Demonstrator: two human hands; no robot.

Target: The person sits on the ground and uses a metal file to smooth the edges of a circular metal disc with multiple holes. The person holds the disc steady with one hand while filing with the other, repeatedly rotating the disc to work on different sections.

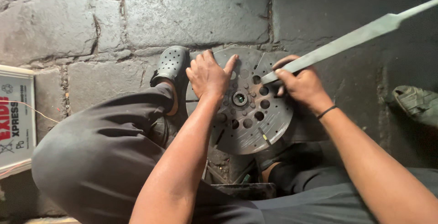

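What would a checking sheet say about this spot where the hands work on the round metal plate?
Surface: rough grey stone floor with cracked joints.
Job's things: round metal plate with many holes and a centre hub, lying flat on the floor; long flat metal file, one end on the plate, the rest slanting up to the right.
Clutter: white box at the left edge.
Grips: left hand pressing flat on the plate; right hand gripping the file's lower end.
Cables: thin red wire across the white box.
Surroundings: grey clog beside the plate; another shoe at the right edge.
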